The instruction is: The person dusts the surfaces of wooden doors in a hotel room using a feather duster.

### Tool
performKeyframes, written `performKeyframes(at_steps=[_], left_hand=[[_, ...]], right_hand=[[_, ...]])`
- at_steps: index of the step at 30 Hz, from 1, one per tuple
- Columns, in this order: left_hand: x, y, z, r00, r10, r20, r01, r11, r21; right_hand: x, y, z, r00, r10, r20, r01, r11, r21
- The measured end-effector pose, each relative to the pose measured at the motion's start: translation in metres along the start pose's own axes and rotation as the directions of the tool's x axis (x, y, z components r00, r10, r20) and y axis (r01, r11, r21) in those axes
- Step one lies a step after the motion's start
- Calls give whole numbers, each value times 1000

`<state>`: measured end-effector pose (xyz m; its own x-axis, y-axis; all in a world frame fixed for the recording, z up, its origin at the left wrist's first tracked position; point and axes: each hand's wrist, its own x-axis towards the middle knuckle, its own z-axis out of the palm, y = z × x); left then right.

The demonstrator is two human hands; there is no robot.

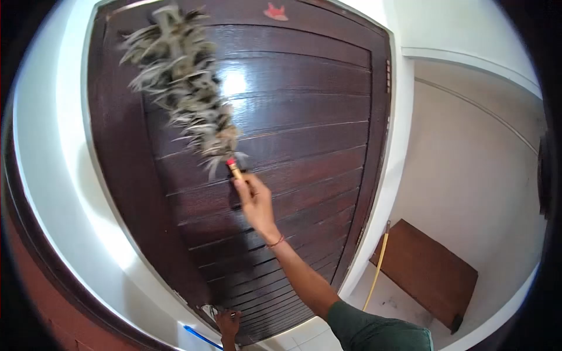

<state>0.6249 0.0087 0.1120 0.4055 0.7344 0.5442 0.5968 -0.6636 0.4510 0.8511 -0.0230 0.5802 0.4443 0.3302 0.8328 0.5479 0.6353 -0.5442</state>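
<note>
My right hand [257,205] is closed around the short yellow handle of a feather duster [186,79]. The duster's grey and white feathers slant up and left across the dark brown wooden door [298,123], very near or touching its slatted face. Low at the door's left edge, my left hand [227,322] is closed at a silvery door handle [209,310]; its grip is partly hidden.
A red sticker [276,11] is on the upper door. To the right, a yellow stick [377,263] leans beside a brown wooden board [427,272] in an alcove. A blue stick [202,337] lies at lower left, beside the white door frame [132,263].
</note>
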Motion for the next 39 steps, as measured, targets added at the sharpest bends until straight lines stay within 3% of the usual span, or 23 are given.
performKeyframes(at_steps=[1,3,5,7,9,10,12,15,17,18,19,21,24,27,29,30,33,34,37,38,39], left_hand=[[2,0,0,1000,-3,23,3,1000,4],[1,-1,0,999,-5,36,5,1000,13],[-1,-2,4,1000,-3,9,2,1000,18],[-2,-10,8,997,-32,66,33,999,-15],[0,-12,15,999,-14,51,16,999,-40],[-1,-13,17,1000,14,10,-14,999,-44],[-7,-19,15,1000,31,0,-31,999,-36],[-3,-22,20,999,9,49,-8,1000,-15],[-3,-17,18,998,3,55,-4,1000,5],[-3,-14,14,999,18,40,-18,1000,14],[-5,-12,9,999,31,20,-31,999,20],[-2,-10,16,999,22,23,-22,1000,19],[-4,-15,16,993,-57,100,59,998,-12],[-3,-15,17,980,-119,160,104,989,101],[-7,-11,16,998,-39,46,35,996,80],[-4,-9,17,1000,0,-17,1,997,74],[2,-13,11,980,-85,178,91,995,-28],[1,-16,13,992,-48,114,49,999,-7],[-7,-15,18,1000,18,-5,-18,999,34],[-7,-10,14,1000,5,-2,-5,1000,25],[-4,-6,14,1000,-9,-8,10,1000,14]], right_hand=[[2,11,-14,997,-15,-77,18,999,38],[8,7,-49,967,125,-224,-76,973,216],[17,11,-76,913,88,-398,-52,994,101],[14,17,-92,879,109,-464,-69,992,103],[14,39,-110,913,-224,-342,102,935,-341],[15,50,-119,878,-412,-245,217,798,-562],[6,27,-138,971,-203,-123,89,792,-604],[29,49,-184,883,-343,-322,53,753,-656],[48,82,-223,735,-540,-409,116,695,-710],[42,68,-230,810,-231,-539,-110,843,-527],[43,65,-238,819,-284,-499,-88,797,-598],[37,45,-246,891,-169,-421,-160,752,-640],[38,54,-286,938,-116,-327,-192,611,-768],[50,76,-301,787,-423,-448,-49,682,-729],[40,66,-299,890,-172,-423,-188,707,-682],[39,76,-297,862,-443,-246,127,660,-741],[32,48,-300,976,-216,-23,109,576,-810],[33,53,-304,987,-153,-49,46,558,-828],[42,99,-332,959,0,-282,-201,703,-682],[42,108,-336,954,-59,-296,-133,797,-589],[42,89,-325,949,-46,-313,-158,788,-595]])
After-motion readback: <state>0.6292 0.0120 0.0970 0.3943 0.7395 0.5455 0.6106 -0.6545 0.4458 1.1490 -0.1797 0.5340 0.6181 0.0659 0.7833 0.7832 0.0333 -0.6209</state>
